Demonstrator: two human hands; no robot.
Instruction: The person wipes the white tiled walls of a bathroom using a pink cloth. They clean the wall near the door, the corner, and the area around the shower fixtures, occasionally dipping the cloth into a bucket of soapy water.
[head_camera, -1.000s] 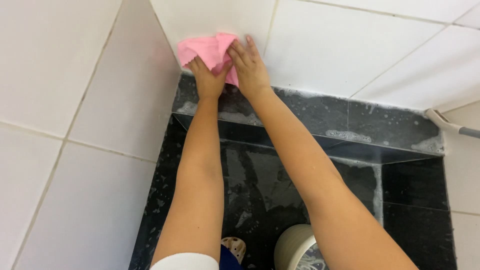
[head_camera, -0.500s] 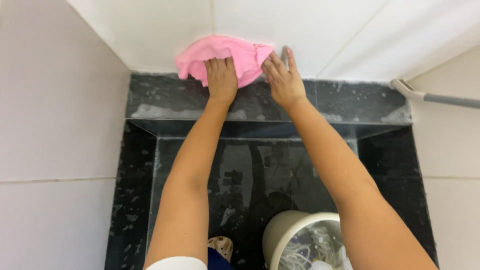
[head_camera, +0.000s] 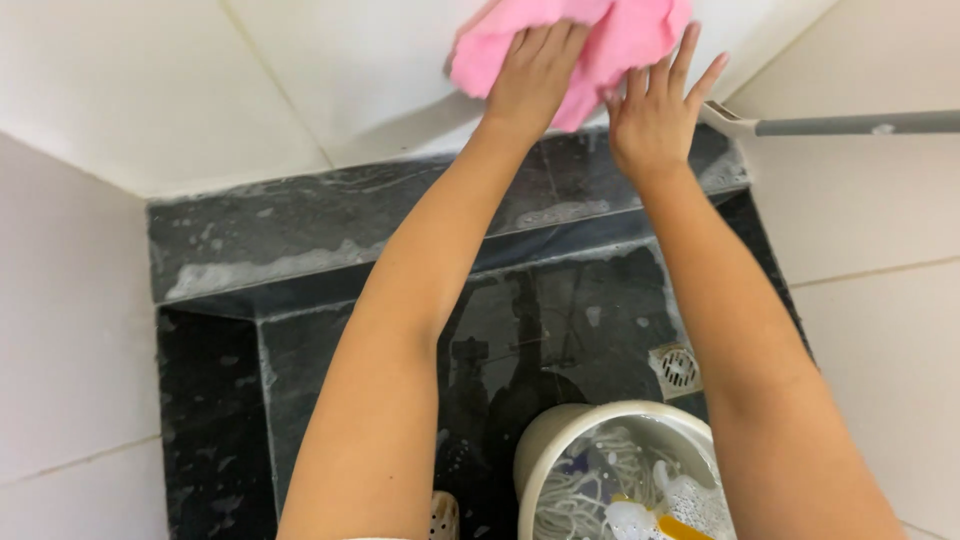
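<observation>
A pink cloth (head_camera: 622, 40) is spread against the white tiled wall (head_camera: 330, 70) at the top of the head view. My left hand (head_camera: 533, 68) presses flat on it, fingers together. My right hand (head_camera: 655, 108) rests on the cloth's lower right edge with its fingers fanned apart. Both arms reach up over a wet black stone ledge (head_camera: 300, 240) streaked with suds.
A beige bucket (head_camera: 560, 440) with soapy water and a mop head stands on the wet black floor below my arms. A round floor drain (head_camera: 679, 367) lies beside it. A grey mop handle (head_camera: 850, 124) juts in from the right wall.
The cloth and both hands have slid to the right along the wall, from the left corner toward the mop handle. The view has shifted, so the bucket now shows more fully.
</observation>
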